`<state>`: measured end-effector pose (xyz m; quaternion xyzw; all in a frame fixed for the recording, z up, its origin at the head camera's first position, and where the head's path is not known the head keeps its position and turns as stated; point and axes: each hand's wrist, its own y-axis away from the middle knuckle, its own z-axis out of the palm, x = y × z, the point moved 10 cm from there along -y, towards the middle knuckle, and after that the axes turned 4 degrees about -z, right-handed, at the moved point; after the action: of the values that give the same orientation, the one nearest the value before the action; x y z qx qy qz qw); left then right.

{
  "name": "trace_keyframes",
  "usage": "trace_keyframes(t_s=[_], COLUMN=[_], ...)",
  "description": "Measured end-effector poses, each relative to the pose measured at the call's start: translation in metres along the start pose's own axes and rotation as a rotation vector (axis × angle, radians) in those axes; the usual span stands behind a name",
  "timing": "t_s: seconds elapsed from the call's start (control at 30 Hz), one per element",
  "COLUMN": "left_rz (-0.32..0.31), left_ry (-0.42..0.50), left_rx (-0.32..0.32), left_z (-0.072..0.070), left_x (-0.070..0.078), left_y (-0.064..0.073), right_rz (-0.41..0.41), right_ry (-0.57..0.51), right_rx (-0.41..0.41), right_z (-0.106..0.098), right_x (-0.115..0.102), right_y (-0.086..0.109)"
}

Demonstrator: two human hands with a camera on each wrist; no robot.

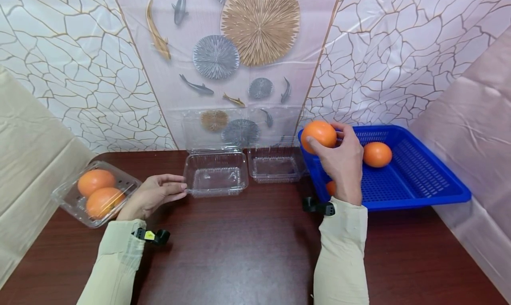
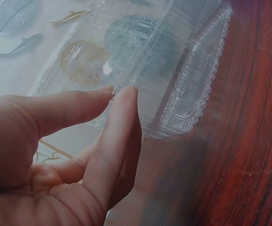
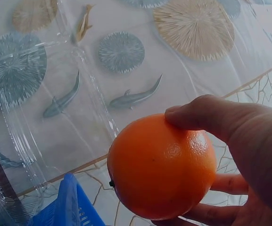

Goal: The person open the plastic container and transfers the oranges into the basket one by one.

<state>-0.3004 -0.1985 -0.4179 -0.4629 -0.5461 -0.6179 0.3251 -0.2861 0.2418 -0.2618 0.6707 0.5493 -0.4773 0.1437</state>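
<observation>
My right hand [image 1: 344, 161] grips an orange [image 1: 318, 136] above the left end of a blue plastic basket [image 1: 431, 198]. In the right wrist view the thumb lies over the orange [image 3: 161, 167] and fingers curl beneath it. My left hand [image 1: 157, 193] pinches the left rim of an open clear plastic clamshell box [image 1: 215, 192] with thumb and fingertips; the left wrist view shows this box [image 2: 192, 89] close up. Its lid leans up behind it. Inside the basket lie another orange [image 1: 377, 154] and one [image 1: 331, 188] partly hidden by the right hand.
A second clear box [image 1: 275, 177] stands right of the first, beside the basket. At the left, a closed clear box [image 1: 125, 181] contains two oranges [image 1: 96, 183], next to the left forearm. A patterned sheet [image 1: 255, 87] hangs behind the dark wooden table [image 1: 239, 252].
</observation>
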Motion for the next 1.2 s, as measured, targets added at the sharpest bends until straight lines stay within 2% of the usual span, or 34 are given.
trace_keyframes(t_s=[0.6, 0.9, 1.2], left_rz=[0.009, 0.012, 0.013], left_ry=[0.003, 0.002, 0.004], left_rx=[-0.003, 0.005, 0.023], left_z=[0.001, 0.001, 0.001], left_x=[0.001, 0.000, 0.000], left_y=[0.001, 0.000, -0.001], right_rz=[0.164, 0.181, 0.202], right_ry=[0.028, 0.042, 0.112], right_rx=[0.006, -0.006, -0.032], right_z=[-0.009, -0.009, -0.009], right_x=[0.031, 0.036, 0.043], right_y=[-0.004, -0.003, -0.003])
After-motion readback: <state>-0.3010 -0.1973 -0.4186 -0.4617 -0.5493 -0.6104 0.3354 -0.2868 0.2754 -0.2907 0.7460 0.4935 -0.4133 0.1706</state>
